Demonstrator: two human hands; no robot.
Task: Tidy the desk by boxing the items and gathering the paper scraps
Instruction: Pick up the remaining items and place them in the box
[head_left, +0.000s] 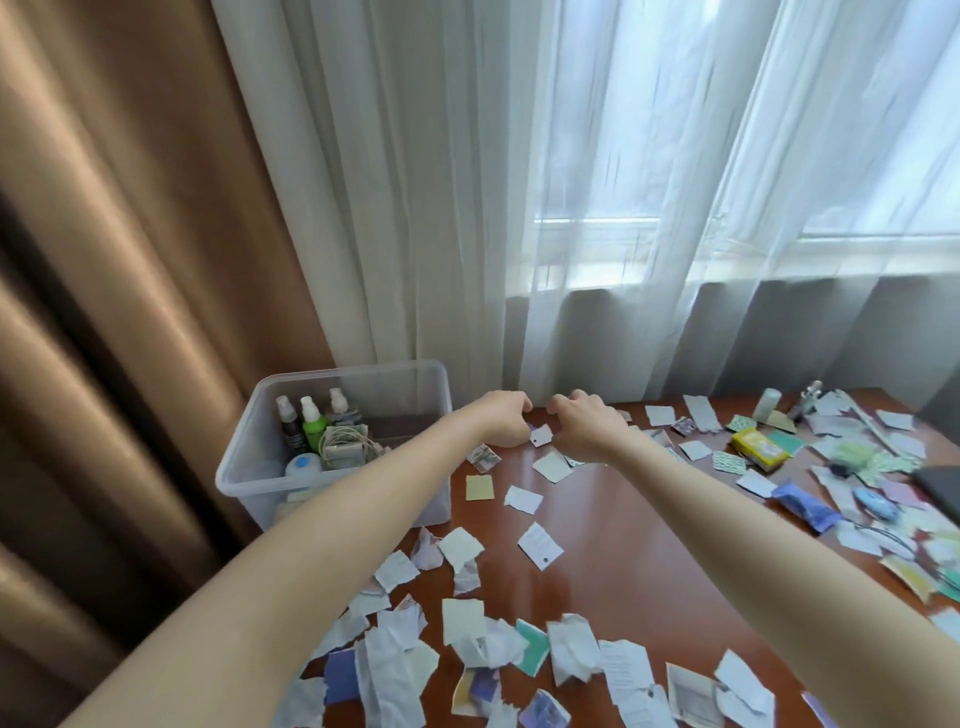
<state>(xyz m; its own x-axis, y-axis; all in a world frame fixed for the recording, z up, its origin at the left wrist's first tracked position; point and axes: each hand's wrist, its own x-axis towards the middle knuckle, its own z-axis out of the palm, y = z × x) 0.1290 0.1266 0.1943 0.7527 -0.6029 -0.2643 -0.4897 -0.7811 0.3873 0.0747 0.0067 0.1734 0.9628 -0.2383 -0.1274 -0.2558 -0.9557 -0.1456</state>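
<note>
Head view: reddish-brown wooden desk (623, 551) set against a sheer white curtain (597, 208), brown drape (130, 218) to the left.

1. Clear plastic box (363, 375): far left corner of the desk, open-topped. Inside: three spray bottles (310, 423) upright by the left wall, one green; coiled cable (343, 441) beside them; white round cap (304, 465) in front.

2. Left hand (506, 421): stretched to the far edge of the desk, just right of the box, knuckles up, fingers curled under. Inside of the curl hidden; whether anything is held cannot be told.

3. Right hand (584, 428): close beside the left, a narrow gap between, fingers likewise curled under. Hold likewise cannot be told.

4. Paper scraps (493, 644): thick crumpled heap along the near edge; loose single pieces across the middle; dense spread over the right side. Small white scrap with a punched hole (540, 435) lying in the gap between the two hands.

5. Unboxed items among the right-hand scraps: yellow pack (758, 447); blue packet (805, 504) nearer the camera; light-blue mouse (878, 504) just right of the packet; white cylinder (769, 402) upright near the far edge.
</note>
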